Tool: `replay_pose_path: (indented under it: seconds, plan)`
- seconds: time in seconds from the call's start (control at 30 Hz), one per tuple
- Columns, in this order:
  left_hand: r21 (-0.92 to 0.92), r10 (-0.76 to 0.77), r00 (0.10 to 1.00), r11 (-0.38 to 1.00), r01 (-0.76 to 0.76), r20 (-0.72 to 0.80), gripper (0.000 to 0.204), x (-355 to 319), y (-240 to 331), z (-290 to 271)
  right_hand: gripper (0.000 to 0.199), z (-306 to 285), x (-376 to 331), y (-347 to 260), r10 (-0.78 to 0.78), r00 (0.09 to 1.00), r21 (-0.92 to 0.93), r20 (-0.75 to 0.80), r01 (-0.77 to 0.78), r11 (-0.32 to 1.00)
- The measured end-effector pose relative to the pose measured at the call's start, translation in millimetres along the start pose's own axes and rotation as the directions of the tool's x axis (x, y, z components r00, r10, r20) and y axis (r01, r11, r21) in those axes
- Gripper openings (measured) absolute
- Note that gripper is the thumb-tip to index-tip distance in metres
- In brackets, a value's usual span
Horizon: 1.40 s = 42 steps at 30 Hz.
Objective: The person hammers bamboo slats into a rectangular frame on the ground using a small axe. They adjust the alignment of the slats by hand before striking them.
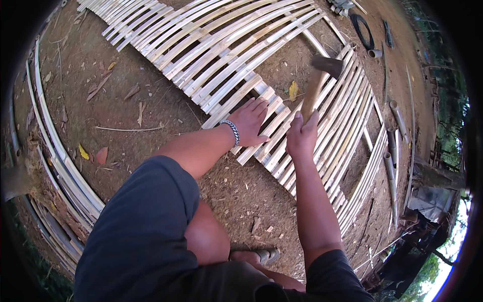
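My left hand (249, 122), with a silver chain bracelet (232, 132) at the wrist, lies flat with fingers spread on the ends of some pale bamboo slats (332, 136). My right hand (302, 135) is closed around the wooden handle of a hammer (313, 94). Its dark, slightly blurred metal head is raised above the slats, to the right of my left hand. The slats lie side by side across crosspieces, forming a long panel on the ground. Gaps show between many of them, with a wider opening beyond my hands.
Long split bamboo strips (65, 161) curve along the left side. On the right lie bamboo tubes (391, 176) and, farther off, a coil of black hose (362, 31). Dry leaves and wood chips dot the bare dirt. My sandalled foot (266, 255) is below the panel.
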<state>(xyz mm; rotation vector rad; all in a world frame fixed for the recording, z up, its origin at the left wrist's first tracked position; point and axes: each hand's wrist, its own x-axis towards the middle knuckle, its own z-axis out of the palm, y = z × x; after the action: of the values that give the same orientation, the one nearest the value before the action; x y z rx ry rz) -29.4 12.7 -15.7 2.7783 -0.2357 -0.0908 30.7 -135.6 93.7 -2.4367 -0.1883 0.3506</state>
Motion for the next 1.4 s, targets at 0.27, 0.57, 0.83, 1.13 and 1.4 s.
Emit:
replay_pose_path:
  seconds: [0.27, 0.57, 0.83, 1.13, 1.4]
  plan:
    - [-0.043, 0.006, 1.000, 0.999, -0.005, 0.008, 0.094, 5.5, 5.8, -6.2, 0.045, 4.1, 23.2, 32.6, 0.084, 0.951, -0.386, 0.296, 0.039, 0.921]
    - [-0.038, -0.010, 1.000, 0.999, 0.011, 0.020, 0.097, -2.7, 0.6, 2.0, 0.042, -16.3, -9.8, -36.9, 0.129, 0.940, -0.594, 0.316, 0.090, 0.800]
    - [-0.024, -0.008, 1.000, 1.000, 0.008, 0.026, 0.097, -1.4, -2.3, -4.2, 0.047, -22.2, -18.0, -19.7, -0.175, 0.968, -0.498, 0.179, 0.243, 0.833]
    - [-0.021, -0.017, 1.000, 1.000, 0.018, 0.015, 0.096, 0.8, -0.7, -7.1, 0.041, -8.5, -6.5, 11.1, 0.006, 0.973, -0.450, 0.231, 0.101, 0.887]
    - [-0.043, 0.000, 0.999, 0.999, 0.002, 0.035, 0.095, 4.6, 3.9, -10.5, 0.044, 5.5, -0.4, 46.7, 0.138, 0.948, -0.543, 0.289, 0.043, 0.839]
